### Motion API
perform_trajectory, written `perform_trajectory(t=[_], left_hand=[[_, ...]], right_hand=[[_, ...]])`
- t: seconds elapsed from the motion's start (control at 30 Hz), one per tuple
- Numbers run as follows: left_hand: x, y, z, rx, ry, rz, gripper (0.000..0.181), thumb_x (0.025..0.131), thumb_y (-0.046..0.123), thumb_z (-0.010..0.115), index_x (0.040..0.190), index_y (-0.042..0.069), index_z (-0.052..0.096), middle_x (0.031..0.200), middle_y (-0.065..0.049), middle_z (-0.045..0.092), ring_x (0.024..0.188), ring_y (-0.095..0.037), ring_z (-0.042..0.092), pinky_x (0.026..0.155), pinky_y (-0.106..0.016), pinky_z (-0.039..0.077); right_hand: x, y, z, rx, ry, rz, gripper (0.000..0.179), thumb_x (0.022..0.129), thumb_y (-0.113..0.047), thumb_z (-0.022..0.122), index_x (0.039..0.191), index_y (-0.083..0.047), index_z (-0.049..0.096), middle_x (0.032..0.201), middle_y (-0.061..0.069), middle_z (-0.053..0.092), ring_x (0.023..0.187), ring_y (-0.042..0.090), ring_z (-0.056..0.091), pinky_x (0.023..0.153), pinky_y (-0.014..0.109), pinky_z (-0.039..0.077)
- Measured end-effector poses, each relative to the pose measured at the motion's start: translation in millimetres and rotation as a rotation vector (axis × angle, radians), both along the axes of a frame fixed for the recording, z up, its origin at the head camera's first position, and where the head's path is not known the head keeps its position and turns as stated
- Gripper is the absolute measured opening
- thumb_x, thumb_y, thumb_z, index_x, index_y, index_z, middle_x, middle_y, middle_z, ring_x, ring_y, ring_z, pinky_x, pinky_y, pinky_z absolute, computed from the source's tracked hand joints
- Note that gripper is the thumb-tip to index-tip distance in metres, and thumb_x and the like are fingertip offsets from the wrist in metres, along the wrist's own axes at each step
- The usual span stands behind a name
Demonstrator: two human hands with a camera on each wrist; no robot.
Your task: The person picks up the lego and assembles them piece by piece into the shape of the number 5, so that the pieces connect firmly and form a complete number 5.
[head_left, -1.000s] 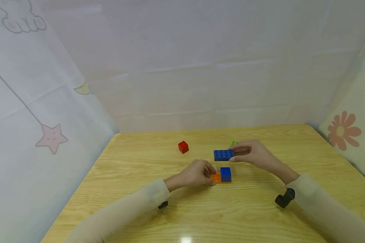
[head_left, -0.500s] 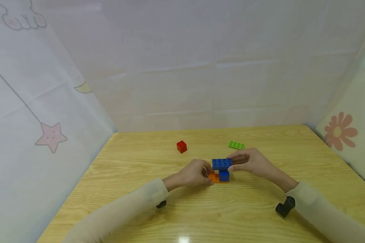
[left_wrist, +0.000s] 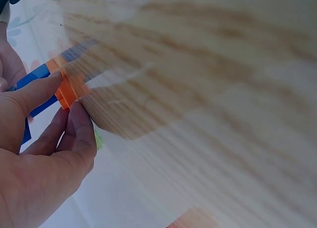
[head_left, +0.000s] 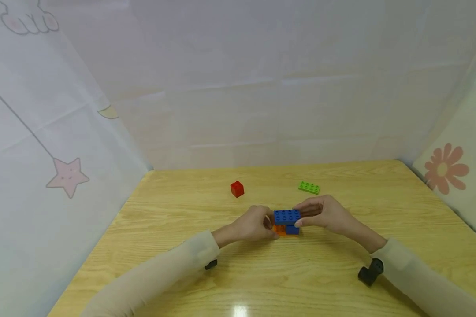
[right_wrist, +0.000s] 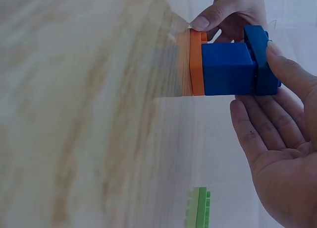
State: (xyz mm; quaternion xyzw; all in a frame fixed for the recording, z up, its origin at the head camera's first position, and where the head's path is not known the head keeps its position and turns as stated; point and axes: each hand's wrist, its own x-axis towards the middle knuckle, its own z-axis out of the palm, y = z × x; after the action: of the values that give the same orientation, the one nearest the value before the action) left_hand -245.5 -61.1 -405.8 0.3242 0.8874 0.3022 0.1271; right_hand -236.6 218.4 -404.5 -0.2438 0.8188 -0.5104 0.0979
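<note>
In the head view my left hand (head_left: 253, 224) pinches the left end of a flat orange building brick (head_left: 280, 230) on the table. A blue square brick (head_left: 292, 230) stands on that brick's right end. My right hand (head_left: 324, 214) grips a longer, flatter blue brick (head_left: 287, 215) by its right end, between thumb and fingers. This longer brick lies over the square one and juts out leftward above the orange studs. From the right wrist, the long blue brick (right_wrist: 262, 62) shows slightly tilted against the top of the square brick (right_wrist: 228, 69).
Toward the back of the wooden table (head_left: 182, 193) sits a small red brick (head_left: 237, 189). A flat light green brick (head_left: 309, 187) lies behind my right hand. Pale printed cloth (head_left: 238, 88) closes off the back and both sides.
My right hand has lowered the long blue brick and brought it slightly left, onto the square blue brick. The green brick has come out from behind that hand. My left hand keeps its pinch.
</note>
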Motion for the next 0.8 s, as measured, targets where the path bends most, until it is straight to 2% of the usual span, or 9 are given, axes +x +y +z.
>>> perform_trajectory(t=[0.37, 0.8], left_hand=[[0.6, 0.8, 2.1, 0.012, 0.008, -0.010, 0.024, 0.086, 0.016, 0.088, 0.104, 0.006, 0.075, 0.106, -0.009, 0.075, 0.091, -0.014, 0.072, 0.077, -0.018, 0.057], [1.9, 0.9, 2.6, 0.008, -0.011, 0.010, 0.023, 0.086, 0.016, 0.088, 0.102, 0.006, 0.075, 0.107, -0.010, 0.075, 0.093, -0.015, 0.074, 0.079, -0.019, 0.058]], right_hand=[[2.9, 0.3, 1.8, 0.012, -0.006, -0.009, 0.044, 0.088, -0.029, 0.086, 0.126, -0.010, 0.075, 0.123, 0.014, 0.078, 0.105, 0.013, 0.077, 0.087, 0.028, 0.063], [0.7, -0.7, 1.3, 0.057, 0.014, -0.001, 0.044, 0.089, -0.034, 0.086, 0.127, -0.014, 0.075, 0.122, 0.011, 0.078, 0.105, 0.014, 0.077, 0.086, 0.027, 0.063]])
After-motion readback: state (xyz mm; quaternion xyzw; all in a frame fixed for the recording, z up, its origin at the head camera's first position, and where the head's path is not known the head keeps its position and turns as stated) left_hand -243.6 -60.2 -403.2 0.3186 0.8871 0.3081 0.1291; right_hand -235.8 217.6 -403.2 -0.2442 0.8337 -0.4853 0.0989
